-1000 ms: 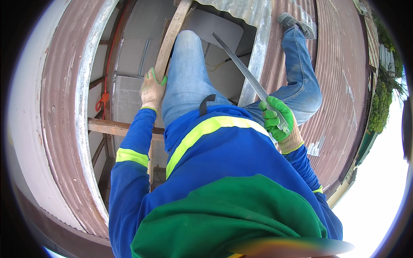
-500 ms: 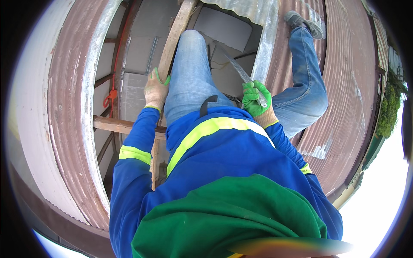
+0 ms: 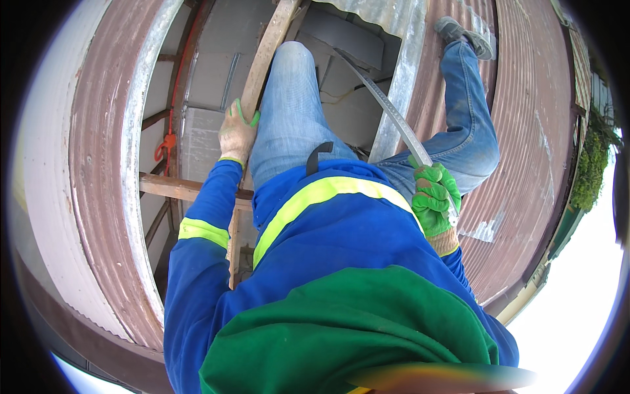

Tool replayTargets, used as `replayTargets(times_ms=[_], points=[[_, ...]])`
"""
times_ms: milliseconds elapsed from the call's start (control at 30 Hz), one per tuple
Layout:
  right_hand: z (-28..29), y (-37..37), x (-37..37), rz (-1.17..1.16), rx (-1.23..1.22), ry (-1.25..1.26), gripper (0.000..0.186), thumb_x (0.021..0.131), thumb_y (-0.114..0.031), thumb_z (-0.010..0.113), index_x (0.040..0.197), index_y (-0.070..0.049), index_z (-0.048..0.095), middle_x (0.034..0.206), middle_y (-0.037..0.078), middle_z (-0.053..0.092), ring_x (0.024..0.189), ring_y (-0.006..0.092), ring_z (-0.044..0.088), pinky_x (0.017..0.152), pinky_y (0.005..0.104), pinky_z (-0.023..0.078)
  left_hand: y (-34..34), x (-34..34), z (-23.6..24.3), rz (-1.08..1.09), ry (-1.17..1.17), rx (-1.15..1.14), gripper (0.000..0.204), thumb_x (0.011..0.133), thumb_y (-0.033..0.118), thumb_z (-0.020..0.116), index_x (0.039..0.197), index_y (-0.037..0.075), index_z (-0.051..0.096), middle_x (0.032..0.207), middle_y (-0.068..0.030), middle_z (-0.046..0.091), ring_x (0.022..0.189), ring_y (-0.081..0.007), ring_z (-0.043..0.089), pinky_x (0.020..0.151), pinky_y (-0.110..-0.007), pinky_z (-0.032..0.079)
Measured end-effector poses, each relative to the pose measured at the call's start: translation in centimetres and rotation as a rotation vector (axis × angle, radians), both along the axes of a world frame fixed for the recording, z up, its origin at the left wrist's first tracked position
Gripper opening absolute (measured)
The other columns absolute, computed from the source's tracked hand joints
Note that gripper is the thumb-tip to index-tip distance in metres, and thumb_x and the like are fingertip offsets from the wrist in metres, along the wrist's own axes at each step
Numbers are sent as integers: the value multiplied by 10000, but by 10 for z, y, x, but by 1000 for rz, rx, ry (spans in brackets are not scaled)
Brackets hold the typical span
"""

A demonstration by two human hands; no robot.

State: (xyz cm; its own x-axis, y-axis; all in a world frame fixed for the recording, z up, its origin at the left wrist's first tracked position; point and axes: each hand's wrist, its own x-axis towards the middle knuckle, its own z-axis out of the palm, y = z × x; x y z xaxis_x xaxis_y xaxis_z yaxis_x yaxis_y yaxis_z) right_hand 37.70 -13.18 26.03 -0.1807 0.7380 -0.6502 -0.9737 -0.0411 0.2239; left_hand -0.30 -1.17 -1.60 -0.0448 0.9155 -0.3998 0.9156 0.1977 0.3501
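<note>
A green-palmed glove covers my right hand (image 3: 432, 203), which is closed around a long, narrow, ridged metal strip (image 3: 395, 115). The strip slants up and left from my fist, over the roof opening, and its short near end sticks out below the hand. My left hand (image 3: 237, 134), in a pale glove with green fingertips, grips a wooden beam (image 3: 264, 62) beside my knee. Its thumb lies toward the knee and its other fingers lie along the far left side, partly hidden.
Reddish corrugated roof sheets (image 3: 531, 131) lie right, with another sheet (image 3: 108, 131) left of the opening. A wooden crosspiece (image 3: 172, 188) spans below my left hand. An orange hook (image 3: 166, 146) hangs on a red cord. Inside the opening are grey panels (image 3: 341, 36).
My right hand has moved right and back toward my body, drawing the metal strip with it, so more of its length shows. My left hand stays on the beam.
</note>
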Motion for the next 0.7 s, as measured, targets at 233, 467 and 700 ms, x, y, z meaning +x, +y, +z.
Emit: replayTargets(times_ms=[233, 467, 700], points=[[52, -5, -12, -8, -1, -194, 455, 1134, -180, 421, 1452, 112, 278, 989, 93, 527, 663, 146, 554, 477, 274, 523, 1, 0, 1, -6, -15, 8, 771, 949, 480, 716, 1532, 45, 459, 1430, -210, 586, 1250, -415, 640, 1014, -509, 556], [-21, 43, -7, 174, 154, -271, 279, 1125, -203, 489, 1248, 48, 483, 947, 97, 575, 666, 147, 560, 464, 278, 521, 4, 1, 9, 16, -6, -69, 768, 959, 487, 699, 1542, 52, 451, 1438, -207, 580, 1256, -414, 637, 1029, -513, 548], [-39, 32, 7, 240, -4, -249, 241, 1114, -183, 505, 1184, 47, 495, 942, 112, 595, 641, 153, 555, 470, 283, 501, 3, 2, 8, 21, 0, -59, 783, 957, 505, 696, 1550, 62, 442, 1446, -200, 574, 1253, -410, 642, 1032, -512, 551]])
